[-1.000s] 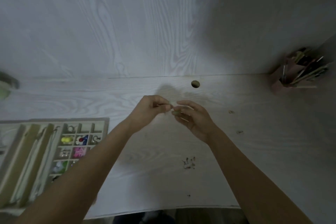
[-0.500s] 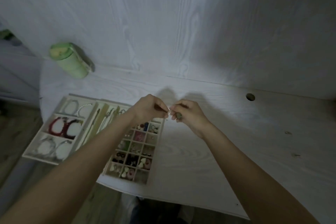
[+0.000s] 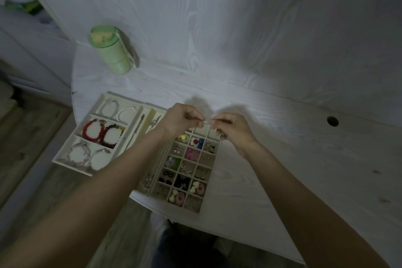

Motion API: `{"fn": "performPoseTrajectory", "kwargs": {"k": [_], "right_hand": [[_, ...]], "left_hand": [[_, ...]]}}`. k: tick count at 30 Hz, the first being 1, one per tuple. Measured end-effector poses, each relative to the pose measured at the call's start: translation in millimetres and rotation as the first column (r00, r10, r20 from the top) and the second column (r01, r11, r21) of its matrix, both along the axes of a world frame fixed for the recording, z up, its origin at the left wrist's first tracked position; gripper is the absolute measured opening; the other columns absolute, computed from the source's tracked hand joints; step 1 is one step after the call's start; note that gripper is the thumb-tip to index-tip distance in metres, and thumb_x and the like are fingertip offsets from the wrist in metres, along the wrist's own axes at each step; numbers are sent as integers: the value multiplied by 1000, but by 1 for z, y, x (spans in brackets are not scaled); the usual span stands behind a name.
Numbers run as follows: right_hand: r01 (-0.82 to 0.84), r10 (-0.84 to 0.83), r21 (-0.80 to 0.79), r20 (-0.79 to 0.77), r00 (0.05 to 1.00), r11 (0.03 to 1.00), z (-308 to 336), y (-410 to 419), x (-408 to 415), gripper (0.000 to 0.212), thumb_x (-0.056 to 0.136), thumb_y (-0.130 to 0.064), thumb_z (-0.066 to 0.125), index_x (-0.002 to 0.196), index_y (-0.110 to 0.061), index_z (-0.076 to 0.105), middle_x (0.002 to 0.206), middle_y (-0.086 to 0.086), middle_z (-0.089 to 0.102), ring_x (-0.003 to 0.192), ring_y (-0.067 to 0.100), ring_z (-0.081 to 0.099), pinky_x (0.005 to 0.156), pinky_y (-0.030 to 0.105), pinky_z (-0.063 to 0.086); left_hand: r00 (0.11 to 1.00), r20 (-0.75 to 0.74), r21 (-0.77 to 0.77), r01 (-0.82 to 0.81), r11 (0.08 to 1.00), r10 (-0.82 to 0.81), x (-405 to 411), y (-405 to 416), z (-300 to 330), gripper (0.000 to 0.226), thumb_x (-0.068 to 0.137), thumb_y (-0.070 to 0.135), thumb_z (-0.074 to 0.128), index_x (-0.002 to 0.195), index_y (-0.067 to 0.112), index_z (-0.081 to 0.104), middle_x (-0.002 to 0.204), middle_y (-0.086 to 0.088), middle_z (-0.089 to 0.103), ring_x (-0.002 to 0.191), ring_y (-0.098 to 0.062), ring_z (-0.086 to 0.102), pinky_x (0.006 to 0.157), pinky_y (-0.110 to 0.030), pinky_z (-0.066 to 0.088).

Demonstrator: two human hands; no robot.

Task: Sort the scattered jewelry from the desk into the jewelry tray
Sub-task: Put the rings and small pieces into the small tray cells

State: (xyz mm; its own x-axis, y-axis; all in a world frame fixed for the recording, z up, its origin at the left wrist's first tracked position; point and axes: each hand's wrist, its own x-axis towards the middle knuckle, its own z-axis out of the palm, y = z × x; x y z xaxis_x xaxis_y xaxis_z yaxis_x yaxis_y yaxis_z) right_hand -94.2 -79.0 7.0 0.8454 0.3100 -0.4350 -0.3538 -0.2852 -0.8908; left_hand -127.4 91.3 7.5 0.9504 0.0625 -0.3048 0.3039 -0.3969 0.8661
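My left hand (image 3: 181,123) and my right hand (image 3: 231,131) meet fingertip to fingertip above the far end of the jewelry tray (image 3: 214,165). Together they pinch a tiny pale piece of jewelry (image 3: 206,123), too small to identify. A small round item also shows among the curled fingers of my right hand. The tray is cream-coloured, with a grid of small compartments holding colourful earrings and charms. Its left section holds bracelets (image 3: 102,135) in red, dark and clear beads. The tray overhangs the desk's rounded left end.
A green cylindrical bottle (image 3: 111,52) stands at the back left of the white wood-grain desk (image 3: 304,159). A cable hole (image 3: 332,121) sits at the back right. Small specks of jewelry (image 3: 375,172) lie on the desk at right. The floor lies beyond the left edge.
The view has swung left from the desk's middle to the tray. Both hands, still pinching the small piece, have moved over the tray's far compartments.
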Motion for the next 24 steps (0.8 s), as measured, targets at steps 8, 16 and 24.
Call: {"fn": "performPoseTrajectory", "kwargs": {"k": [8,16,24], "right_hand": [[-60,88,-191,143,986,980,-23,11,3,12,80,-7,73,75,-16,66,71,-5,63,55,2,55,53,15,41],[-53,142,-366,222,965,929,-40,19,1,5,82,-2,69,87,-3,71,89,7,67,80,10,58,58,4,37],[-46,177,-433,267,947,900,-43,18,-3,11,85,1,64,90,-3,73,98,11,70,95,20,64,71,11,39]], "left_hand": [[993,-48,-45,-113,993,110,-5,2,-18,15,76,-1,73,83,12,72,83,-1,70,81,-15,67,81,-26,54],[993,0,147,-113,983,114,-1,-10,-30,18,77,-12,64,81,5,69,82,-2,66,76,-10,60,75,-13,51],[987,-63,66,-141,988,145,0,-14,-33,14,80,-7,66,89,3,69,87,-3,66,86,-14,62,83,-23,50]]}}
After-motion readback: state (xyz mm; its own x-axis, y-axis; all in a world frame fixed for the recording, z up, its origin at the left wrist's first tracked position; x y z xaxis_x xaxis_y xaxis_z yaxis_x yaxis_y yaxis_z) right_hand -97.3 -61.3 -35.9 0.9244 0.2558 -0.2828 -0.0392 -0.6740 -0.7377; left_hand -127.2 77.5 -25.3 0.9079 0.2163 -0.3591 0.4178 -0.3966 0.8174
